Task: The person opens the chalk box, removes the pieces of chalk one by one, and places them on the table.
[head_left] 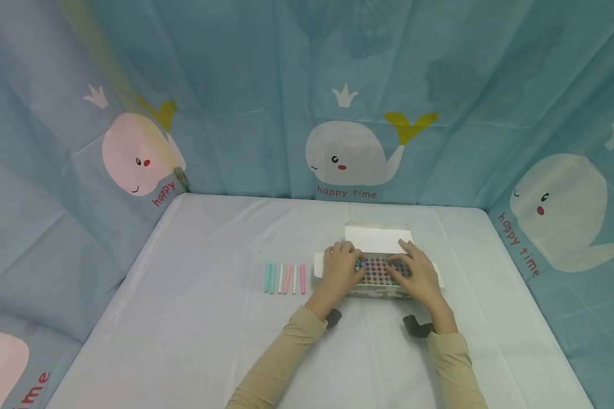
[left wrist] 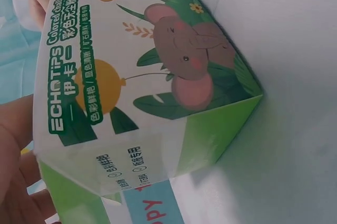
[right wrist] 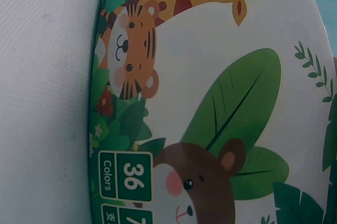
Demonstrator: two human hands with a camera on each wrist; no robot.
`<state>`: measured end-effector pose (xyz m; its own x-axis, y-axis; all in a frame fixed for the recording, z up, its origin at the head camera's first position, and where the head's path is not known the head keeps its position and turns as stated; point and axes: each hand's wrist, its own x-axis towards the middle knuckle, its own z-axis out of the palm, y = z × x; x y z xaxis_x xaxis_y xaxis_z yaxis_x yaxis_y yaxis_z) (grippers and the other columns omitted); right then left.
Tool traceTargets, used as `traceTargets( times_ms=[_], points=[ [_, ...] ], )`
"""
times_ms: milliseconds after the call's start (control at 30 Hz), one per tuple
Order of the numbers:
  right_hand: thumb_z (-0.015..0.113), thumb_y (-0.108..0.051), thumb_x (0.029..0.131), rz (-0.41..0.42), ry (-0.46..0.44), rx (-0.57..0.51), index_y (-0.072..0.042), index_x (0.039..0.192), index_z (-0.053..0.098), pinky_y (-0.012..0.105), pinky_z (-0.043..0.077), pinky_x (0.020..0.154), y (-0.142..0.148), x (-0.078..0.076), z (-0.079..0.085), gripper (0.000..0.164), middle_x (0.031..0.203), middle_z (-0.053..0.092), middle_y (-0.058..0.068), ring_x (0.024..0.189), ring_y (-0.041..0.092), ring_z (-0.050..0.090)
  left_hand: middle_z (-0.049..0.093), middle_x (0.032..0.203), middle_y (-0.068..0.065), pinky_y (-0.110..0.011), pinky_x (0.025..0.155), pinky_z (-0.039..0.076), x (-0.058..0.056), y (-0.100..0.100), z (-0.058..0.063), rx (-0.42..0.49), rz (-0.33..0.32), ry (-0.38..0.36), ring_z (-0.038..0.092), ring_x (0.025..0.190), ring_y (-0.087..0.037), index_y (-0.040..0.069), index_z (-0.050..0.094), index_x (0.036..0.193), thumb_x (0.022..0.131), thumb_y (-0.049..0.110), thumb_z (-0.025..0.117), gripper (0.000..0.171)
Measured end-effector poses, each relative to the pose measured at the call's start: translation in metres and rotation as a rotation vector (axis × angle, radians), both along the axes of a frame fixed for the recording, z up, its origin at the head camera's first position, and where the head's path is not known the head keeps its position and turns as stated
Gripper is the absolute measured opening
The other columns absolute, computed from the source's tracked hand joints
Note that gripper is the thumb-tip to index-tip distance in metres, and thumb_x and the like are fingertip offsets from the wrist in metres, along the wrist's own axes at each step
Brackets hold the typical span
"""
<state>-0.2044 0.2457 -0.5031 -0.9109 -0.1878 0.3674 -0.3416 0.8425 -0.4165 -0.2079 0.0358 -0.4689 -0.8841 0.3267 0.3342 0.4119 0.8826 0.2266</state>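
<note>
An uncapped white carton of colored chalk (head_left: 381, 293) lies on the table, its back flap (head_left: 376, 238) folded out. Tight rows of chalk ends (head_left: 377, 271) show inside. Over the carton's left end lies my left hand (head_left: 340, 267), thumb and forefinger apart at the bluish chalks. My right hand (head_left: 420, 275) bends over the right end, thumb and fingers spread across the chalk tops. In the left wrist view, fingers (left wrist: 16, 129) stand along the upper edge of the carton (left wrist: 179, 50). The right wrist view shows only the printed carton side (right wrist: 210, 77) and tablecloth, no hand.
To the left of the carton, several chalk sticks (head_left: 287, 279) in teal, white and pink lie side by side in a row. White cloth (head_left: 210, 318) covers the table. Behind and beside it hangs a blue curtain (head_left: 245, 113) printed with whales.
</note>
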Motion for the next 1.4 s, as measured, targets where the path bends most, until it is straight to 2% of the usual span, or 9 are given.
traceTargets(
  times_ms=[233, 500, 633, 1000, 1233, 1400],
  points=[
    [0.064, -0.038, 0.076, 0.000, -0.003, -0.001, -0.022, 0.094, 0.061, 0.056, 0.021, 0.096, 0.000, 0.000, 0.001, 0.024, 0.135, 0.036, 0.012, 0.126, 0.033, 0.026, 0.057, 0.089, 0.007, -0.039, 0.087, 0.036, -0.001, 0.001, 0.001, 0.111, 0.006, -0.023, 0.048, 0.085, -0.012, 0.022, 0.063, 0.093, 0.078, 0.034, 0.061, 0.020],
    [0.065, -0.036, 0.076, 0.018, 0.010, -0.016, -0.021, 0.094, 0.061, 0.057, 0.022, 0.094, -0.001, 0.000, 0.003, 0.023, 0.135, 0.037, 0.013, 0.125, 0.034, 0.027, 0.065, 0.089, 0.010, -0.041, 0.093, 0.032, 0.000, -0.001, 0.006, 0.244, -0.024, -0.071, 0.053, 0.083, -0.010, 0.022, 0.064, 0.095, 0.081, 0.029, 0.060, 0.016],
    [0.065, -0.035, 0.076, 0.021, 0.014, -0.015, -0.021, 0.094, 0.061, 0.058, 0.022, 0.094, -0.001, 0.000, 0.003, 0.024, 0.135, 0.037, 0.013, 0.125, 0.034, 0.028, 0.065, 0.090, 0.012, -0.040, 0.094, 0.031, 0.000, -0.003, 0.008, 0.272, -0.037, -0.046, 0.053, 0.083, -0.009, 0.024, 0.064, 0.095, 0.081, 0.028, 0.060, 0.016],
    [0.064, -0.038, 0.076, 0.010, 0.011, -0.010, -0.023, 0.094, 0.061, 0.057, 0.021, 0.095, -0.001, 0.000, 0.002, 0.023, 0.135, 0.036, 0.012, 0.126, 0.034, 0.027, 0.064, 0.088, 0.013, -0.038, 0.096, 0.030, 0.002, -0.012, 0.019, 0.372, -0.043, 0.091, 0.052, 0.083, -0.006, 0.025, 0.063, 0.098, 0.083, 0.027, 0.056, 0.016],
    [0.064, -0.037, 0.076, 0.014, 0.019, -0.014, -0.022, 0.093, 0.062, 0.057, 0.022, 0.094, -0.001, 0.001, 0.002, 0.022, 0.135, 0.037, 0.012, 0.125, 0.034, 0.028, 0.063, 0.086, 0.011, -0.038, 0.094, 0.029, 0.004, -0.021, 0.023, 0.530, -0.084, 0.100, 0.053, 0.082, -0.008, 0.022, 0.063, 0.098, 0.084, 0.024, 0.056, 0.016],
    [0.065, -0.037, 0.076, 0.020, 0.019, -0.018, -0.022, 0.093, 0.061, 0.056, 0.022, 0.095, -0.001, 0.001, 0.001, 0.022, 0.135, 0.037, 0.012, 0.125, 0.034, 0.027, 0.062, 0.085, 0.012, -0.037, 0.092, 0.030, 0.006, -0.029, 0.027, 0.552, -0.069, 0.095, 0.052, 0.083, -0.007, 0.021, 0.064, 0.097, 0.084, 0.022, 0.056, 0.016]
  ],
)
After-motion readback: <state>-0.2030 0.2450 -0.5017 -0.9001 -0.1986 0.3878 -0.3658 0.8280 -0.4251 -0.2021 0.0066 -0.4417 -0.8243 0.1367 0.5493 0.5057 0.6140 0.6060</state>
